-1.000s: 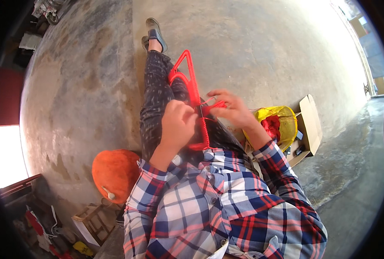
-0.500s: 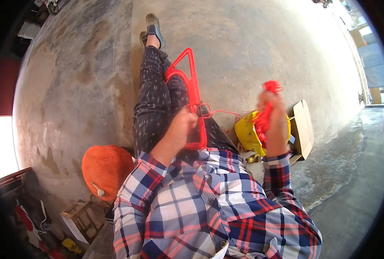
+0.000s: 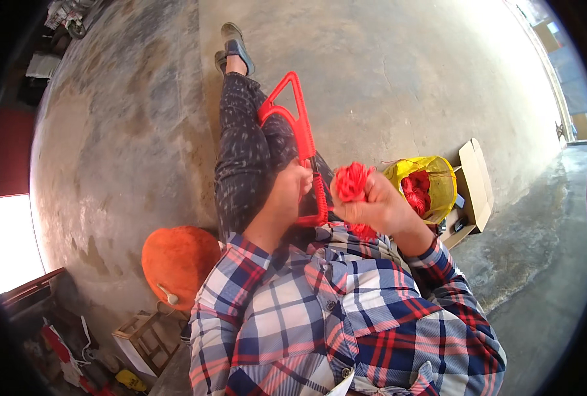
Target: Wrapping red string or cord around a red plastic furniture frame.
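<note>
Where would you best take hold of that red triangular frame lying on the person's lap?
Probably the bare straight bar of the red triangular frame, coming from above. Its pointed end juts free over the legs, while the near end is taken up by the left hand and the red cord wound there.

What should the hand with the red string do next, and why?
Probably bring the red string bundle down to the red frame. The right hand holds the bundle raised beside the frame, apart from it, while the left hand grips the frame's toothed lower part on the lap, seemingly ready.
</note>
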A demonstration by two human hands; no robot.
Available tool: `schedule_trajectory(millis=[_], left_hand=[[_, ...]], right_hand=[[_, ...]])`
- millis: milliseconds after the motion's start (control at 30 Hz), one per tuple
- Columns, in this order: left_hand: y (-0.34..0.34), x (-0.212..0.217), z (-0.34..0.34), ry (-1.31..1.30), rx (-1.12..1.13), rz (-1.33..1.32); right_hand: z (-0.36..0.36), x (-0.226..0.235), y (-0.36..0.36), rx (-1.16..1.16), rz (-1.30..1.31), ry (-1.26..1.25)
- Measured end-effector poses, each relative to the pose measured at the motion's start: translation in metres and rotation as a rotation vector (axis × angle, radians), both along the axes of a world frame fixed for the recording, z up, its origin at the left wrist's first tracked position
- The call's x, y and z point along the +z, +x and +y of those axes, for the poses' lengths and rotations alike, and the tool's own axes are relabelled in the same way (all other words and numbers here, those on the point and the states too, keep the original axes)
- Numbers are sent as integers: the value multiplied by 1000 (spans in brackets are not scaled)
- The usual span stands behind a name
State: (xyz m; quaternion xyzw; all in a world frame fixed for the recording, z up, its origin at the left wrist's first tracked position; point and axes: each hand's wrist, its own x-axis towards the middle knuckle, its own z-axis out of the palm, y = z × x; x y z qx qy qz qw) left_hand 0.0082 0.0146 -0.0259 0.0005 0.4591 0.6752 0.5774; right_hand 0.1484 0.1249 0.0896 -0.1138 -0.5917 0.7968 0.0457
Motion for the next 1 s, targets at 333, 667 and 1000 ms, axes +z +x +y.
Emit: schedule_trajectory(millis=[333, 667, 1000], left_hand=[[13, 45, 10, -325, 286, 1927], [-16, -3, -26, -464, -25, 1053], [-2, 75, -16, -117, 133, 1100]], right_hand=[[21, 50, 5, -72, 244, -476], [33, -71, -41, 161, -116, 1060], [25, -61, -37, -89, -45, 483]])
